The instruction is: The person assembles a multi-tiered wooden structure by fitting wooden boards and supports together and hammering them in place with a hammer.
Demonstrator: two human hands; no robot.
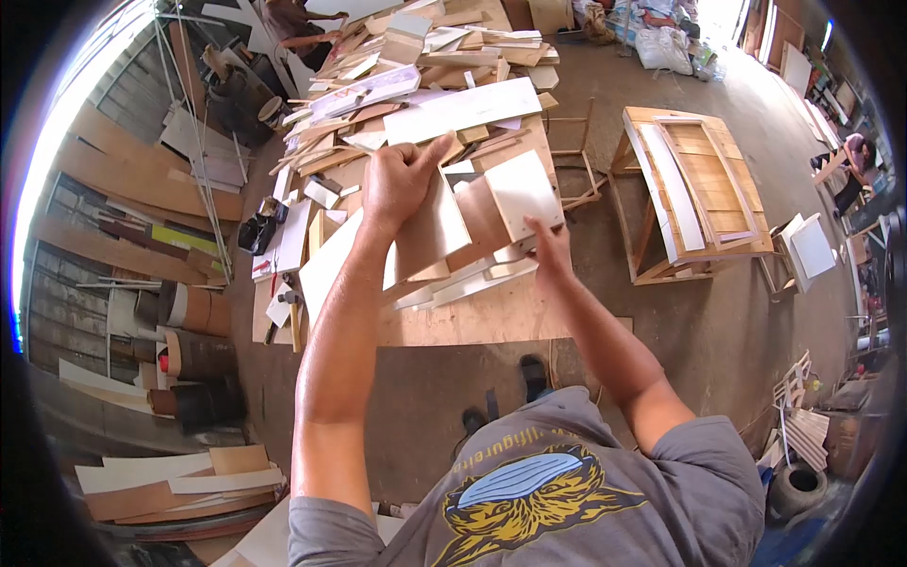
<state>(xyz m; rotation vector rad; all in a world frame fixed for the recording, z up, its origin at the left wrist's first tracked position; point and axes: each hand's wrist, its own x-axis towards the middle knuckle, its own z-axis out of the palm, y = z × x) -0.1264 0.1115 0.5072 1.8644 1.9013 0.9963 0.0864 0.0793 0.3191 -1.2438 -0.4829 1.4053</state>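
Over the near part of the wooden worktable [510, 326], I hold a partly open box of white-faced boards [529, 197], with brown inner sides showing. My left hand [402, 184] is closed around its upper left edge, thumb pointing up to the right. My right hand [550, 250] grips the lower corner of its white right-hand panel. Beneath the box lie more pale boards, partly hidden by it. At the table's left edge rests a hammer [295, 321] with a wooden handle. Just beyond the box is a long white board [463, 111].
Offcuts [435, 66] are heaped across the table's far half. To the right stands a wooden bench [694, 184] carrying a frame. Stacked panels [179, 487] lie at lower left. One person [300, 28] is at the far left, another [850, 170] at the far right.
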